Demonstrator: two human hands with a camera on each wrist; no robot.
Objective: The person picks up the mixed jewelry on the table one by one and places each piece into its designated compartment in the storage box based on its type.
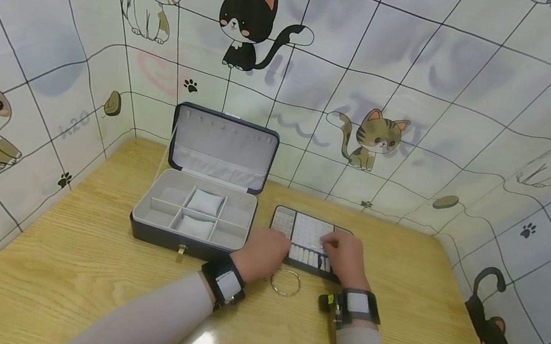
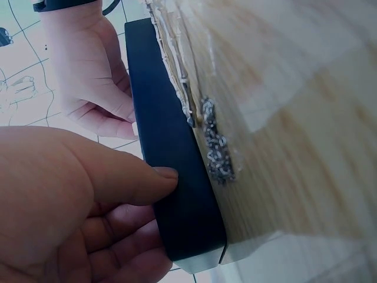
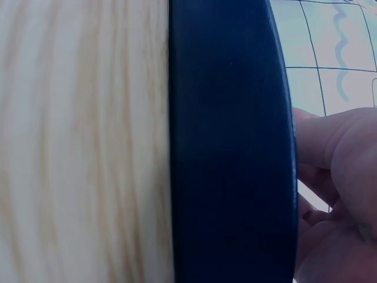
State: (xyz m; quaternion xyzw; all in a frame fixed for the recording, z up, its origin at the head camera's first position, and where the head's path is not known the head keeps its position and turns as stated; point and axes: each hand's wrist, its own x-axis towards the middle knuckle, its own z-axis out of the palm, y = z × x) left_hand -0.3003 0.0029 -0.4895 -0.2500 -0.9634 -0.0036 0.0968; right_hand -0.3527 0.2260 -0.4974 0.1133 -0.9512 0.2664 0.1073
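Note:
In the head view, a dark-sided jewelry tray (image 1: 312, 231) lies on the table, with a pale dotted panel and a row of ring rolls. My left hand (image 1: 261, 252) holds its front left part. The left wrist view shows the thumb (image 2: 150, 183) on the tray's dark side (image 2: 177, 141), with fingers curled behind. My right hand (image 1: 345, 261) is over the tray's right half, thumb and fingers together at the panel, pinching a small pale piece whose kind I cannot make out. In the right wrist view, the tray's side (image 3: 232, 141) hides the fingertips.
Left of the tray stands a jewelry box (image 1: 185, 247), lid raised, with two white cushions (image 1: 205, 202) among its compartments. A gold bangle (image 1: 284, 294) lies in front of the tray. Beside it is a small silver chain-like cluster (image 2: 218, 144). Cat-printed cloth surrounds the wooden table (image 1: 72, 259).

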